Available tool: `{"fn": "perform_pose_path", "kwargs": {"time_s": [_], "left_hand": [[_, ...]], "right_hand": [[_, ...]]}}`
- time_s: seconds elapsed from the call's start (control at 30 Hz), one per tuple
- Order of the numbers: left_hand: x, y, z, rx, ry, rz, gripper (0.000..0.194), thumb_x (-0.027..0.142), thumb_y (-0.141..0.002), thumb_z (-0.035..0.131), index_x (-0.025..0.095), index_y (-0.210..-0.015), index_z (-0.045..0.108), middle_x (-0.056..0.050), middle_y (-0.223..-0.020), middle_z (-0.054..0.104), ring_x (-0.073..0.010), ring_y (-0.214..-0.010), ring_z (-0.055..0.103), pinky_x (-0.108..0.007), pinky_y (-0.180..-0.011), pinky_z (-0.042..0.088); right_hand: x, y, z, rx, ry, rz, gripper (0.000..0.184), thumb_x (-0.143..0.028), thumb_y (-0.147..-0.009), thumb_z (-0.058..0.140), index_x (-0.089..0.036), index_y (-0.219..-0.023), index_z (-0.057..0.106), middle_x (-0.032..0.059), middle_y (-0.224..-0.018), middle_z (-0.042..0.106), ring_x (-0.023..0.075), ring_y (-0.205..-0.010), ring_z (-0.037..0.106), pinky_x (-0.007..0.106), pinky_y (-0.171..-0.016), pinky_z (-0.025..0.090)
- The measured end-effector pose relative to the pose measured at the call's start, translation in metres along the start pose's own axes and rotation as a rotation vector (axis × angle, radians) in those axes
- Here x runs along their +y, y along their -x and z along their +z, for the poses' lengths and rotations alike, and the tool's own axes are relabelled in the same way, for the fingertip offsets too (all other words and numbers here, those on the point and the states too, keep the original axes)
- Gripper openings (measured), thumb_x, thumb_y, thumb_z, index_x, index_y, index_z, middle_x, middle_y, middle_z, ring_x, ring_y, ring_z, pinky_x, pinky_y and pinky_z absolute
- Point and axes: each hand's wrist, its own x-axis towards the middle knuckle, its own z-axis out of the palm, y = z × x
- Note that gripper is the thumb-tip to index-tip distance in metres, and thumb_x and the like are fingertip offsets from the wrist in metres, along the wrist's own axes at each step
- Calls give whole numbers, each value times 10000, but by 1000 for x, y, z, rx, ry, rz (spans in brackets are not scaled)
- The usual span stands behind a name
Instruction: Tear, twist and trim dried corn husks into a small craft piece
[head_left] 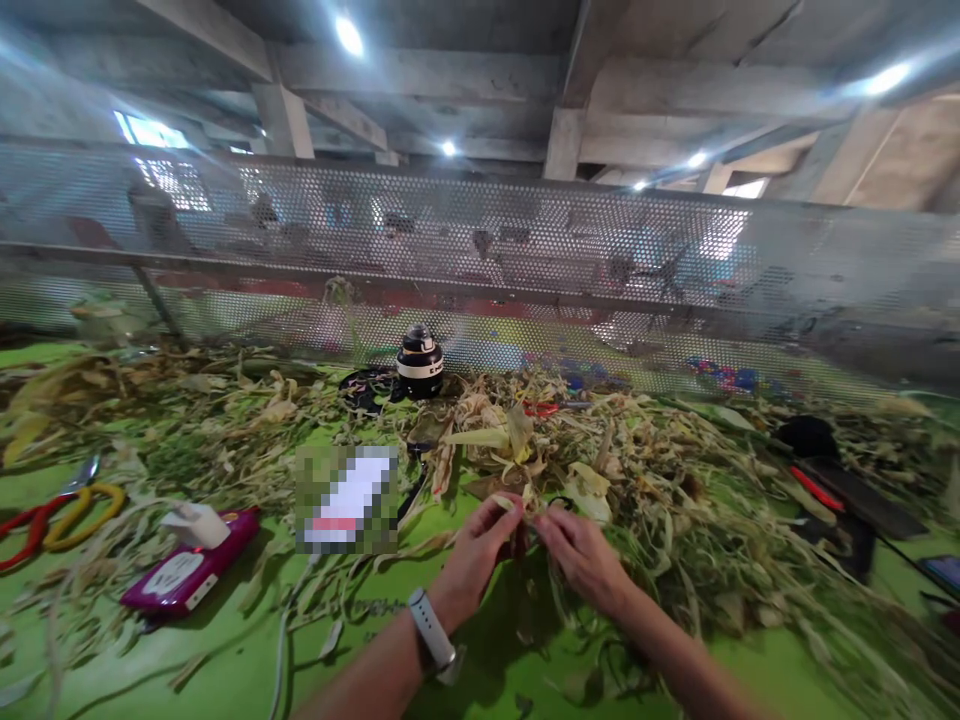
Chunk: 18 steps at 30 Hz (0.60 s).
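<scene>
My left hand (pixel 480 550), with a white watch on the wrist, and my right hand (pixel 581 555) meet over the green table (pixel 225 650). Both pinch a strip of dried corn husk (pixel 525 505) between their fingertips. A big heap of dried husks and leaves (pixel 637 470) lies right behind and to the right of my hands.
A magenta power bank (pixel 184 575) with a white plug lies at the left, red and yellow scissors (pixel 52 515) farther left. A black and white round device (pixel 420 362) stands by the perforated metal screen (pixel 480 250). Dark tools (pixel 832 490) lie at the right.
</scene>
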Motion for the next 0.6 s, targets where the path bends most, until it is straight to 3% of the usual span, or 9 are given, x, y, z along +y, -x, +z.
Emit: {"fn": "perform_pose_path", "kwargs": {"time_s": [0.2, 0.4, 0.5, 0.6], "left_hand": [[-12, -8, -5, 37, -346, 158, 268, 421, -715, 615, 170, -803, 582, 18, -676, 530, -112, -611, 451, -224, -587, 378], [-16, -9, -7, 88, -433, 210, 288, 449, -723, 588, 171, -799, 598, -11, -697, 562, -132, -639, 479, -231, -594, 389], [-10, -6, -4, 57, -351, 134, 315, 472, -704, 604, 174, -804, 576, 24, -626, 507, -105, -567, 432, -215, -542, 362], [-3, -1, -2, -37, -201, 10, 313, 459, -688, 636, 174, -788, 554, 59, -575, 433, -71, -508, 367, -187, -497, 309]], "right_hand": [[-3, 7, 19, -48, 75, -134, 323, -298, -894, 348, -193, -589, 337, -52, -539, 337, 78, -488, 311, 211, -480, 244], [1, 11, 24, 3, 288, -328, 258, -183, -850, 364, -184, -592, 380, -46, -533, 343, 79, -473, 306, 242, -477, 194], [-2, 11, 15, -15, 194, -261, 297, -227, -864, 353, -184, -570, 356, -47, -527, 326, 78, -473, 306, 235, -479, 212], [-3, 9, 5, -24, -17, -93, 395, -346, -900, 294, -183, -543, 338, -44, -518, 311, 79, -476, 306, 224, -469, 233]]}}
